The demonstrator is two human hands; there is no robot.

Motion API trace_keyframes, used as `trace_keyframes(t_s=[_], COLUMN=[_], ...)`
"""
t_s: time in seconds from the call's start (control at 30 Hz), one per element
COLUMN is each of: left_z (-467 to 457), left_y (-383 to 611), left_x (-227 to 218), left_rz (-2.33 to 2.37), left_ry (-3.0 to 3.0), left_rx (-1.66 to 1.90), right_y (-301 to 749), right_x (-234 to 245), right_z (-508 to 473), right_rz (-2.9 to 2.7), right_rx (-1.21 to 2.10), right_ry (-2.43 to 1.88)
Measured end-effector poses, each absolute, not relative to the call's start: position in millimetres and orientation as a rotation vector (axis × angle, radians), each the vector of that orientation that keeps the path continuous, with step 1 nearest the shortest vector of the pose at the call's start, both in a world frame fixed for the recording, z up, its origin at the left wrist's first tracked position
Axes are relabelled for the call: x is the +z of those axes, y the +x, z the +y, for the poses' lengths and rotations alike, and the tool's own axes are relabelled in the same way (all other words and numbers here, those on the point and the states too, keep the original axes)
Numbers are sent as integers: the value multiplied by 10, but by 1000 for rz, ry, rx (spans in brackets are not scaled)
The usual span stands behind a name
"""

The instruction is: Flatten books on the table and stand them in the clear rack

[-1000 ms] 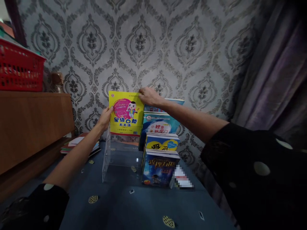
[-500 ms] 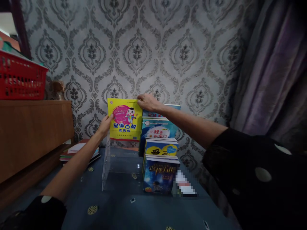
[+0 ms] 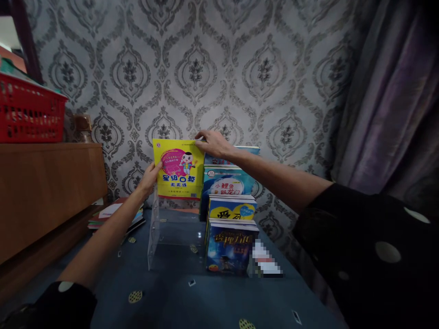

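A yellow children's book (image 3: 178,170) stands upright at the back of a clear acrylic stepped rack (image 3: 171,237). My left hand (image 3: 150,176) grips its left edge with curled fingers. My right hand (image 3: 211,142) pinches its top right corner. To the right, the rack holds a tiered row of books: a blue-white one (image 3: 226,183), a yellow-blue one (image 3: 232,209) and a dark blue one (image 3: 230,250) at the front.
A wooden cabinet (image 3: 48,192) stands at left with a red basket (image 3: 29,112) and a brown jar (image 3: 83,128) on top. A pile of books (image 3: 115,214) lies on the blue cloth (image 3: 178,297) beside it. Patterned wallpaper behind, purple curtain (image 3: 387,100) at right.
The yellow book and both hands have stayed almost in place; the view shifted slightly, and the book sits a touch lower against the rack's back.
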State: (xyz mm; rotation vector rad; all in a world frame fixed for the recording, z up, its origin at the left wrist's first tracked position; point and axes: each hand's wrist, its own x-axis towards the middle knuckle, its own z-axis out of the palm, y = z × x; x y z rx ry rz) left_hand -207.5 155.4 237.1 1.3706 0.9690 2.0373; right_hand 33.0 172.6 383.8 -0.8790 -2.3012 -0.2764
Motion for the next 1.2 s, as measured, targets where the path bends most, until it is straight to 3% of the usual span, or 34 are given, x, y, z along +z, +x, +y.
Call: trace_keyframes(t_s=[0.17, 0.33, 0.57, 0.7, 0.9, 1.2], left_z=[1496, 1379, 1208, 1200, 1343, 1525], left_y=[-2145, -2335, -2494, -2446, -2378, -2336], left_x=[2370, 2199, 1610, 1381, 1603, 1916], left_rz=[1025, 1092, 1214, 1258, 1318, 1244], left_ry=[1375, 1328, 1206, 1241, 1356, 1509], left_rx=[2077, 2141, 2152, 2147, 2139, 1982], right_y=[404, 691, 1405, 1751, 1913, 1669], right_x=[3748, 3370, 2439, 1709, 868, 467], right_z=[1702, 1556, 1161, 1182, 1356, 1412], right_rz=[-2165, -2021, -1709, -1455, -1302, -1233], right_rx=[-205, -213, -315, -105, 367, 568], right_ry=[-799, -523, -522, -733, -1062, -1039])
